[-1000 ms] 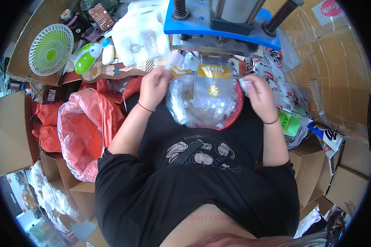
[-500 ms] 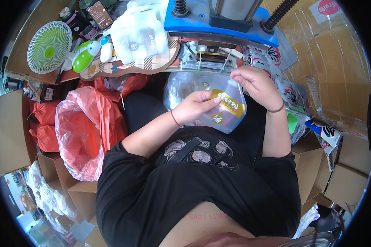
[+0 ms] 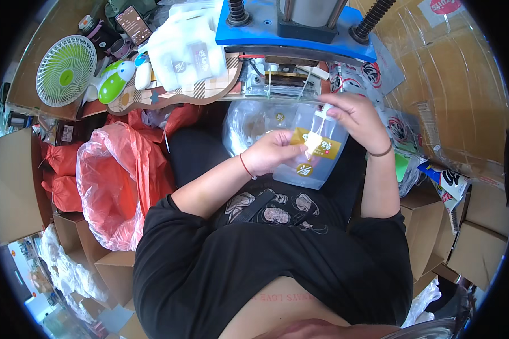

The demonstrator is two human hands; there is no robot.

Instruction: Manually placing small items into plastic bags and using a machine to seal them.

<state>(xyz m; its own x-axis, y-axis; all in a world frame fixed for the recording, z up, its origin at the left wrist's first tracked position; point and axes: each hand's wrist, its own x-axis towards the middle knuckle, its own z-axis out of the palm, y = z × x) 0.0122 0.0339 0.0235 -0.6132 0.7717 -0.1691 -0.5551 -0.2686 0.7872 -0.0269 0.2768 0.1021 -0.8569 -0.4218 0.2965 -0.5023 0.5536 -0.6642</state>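
Observation:
A clear flat spouted pouch [image 3: 316, 172] with a gold printed label hangs in front of my lap, its white spout [image 3: 324, 111] at the upper right corner. My left hand [image 3: 268, 153] is closed on its left side, thumb over the label. At the top corner my right hand [image 3: 356, 121] pinches the pouch by the white spout; some of its fingers are hidden. Behind the pouch rests a clear plastic bag [image 3: 244, 121] with similar printed pouches inside.
A blue press [image 3: 266, 35] with springs stands ahead over a metal fixture [image 3: 277, 76]. White printed pouches [image 3: 184, 56], a phone [image 3: 133, 25] and a green fan [image 3: 66, 70] occupy the left tabletop. A red-lined bin [image 3: 116, 186] sits left; cardboard [image 3: 452, 85] rises right.
The pouch has turned more upright and shifted slightly right, its label facing me and catching glare. My right hand has tilted, with its thumb now lower beside the spout.

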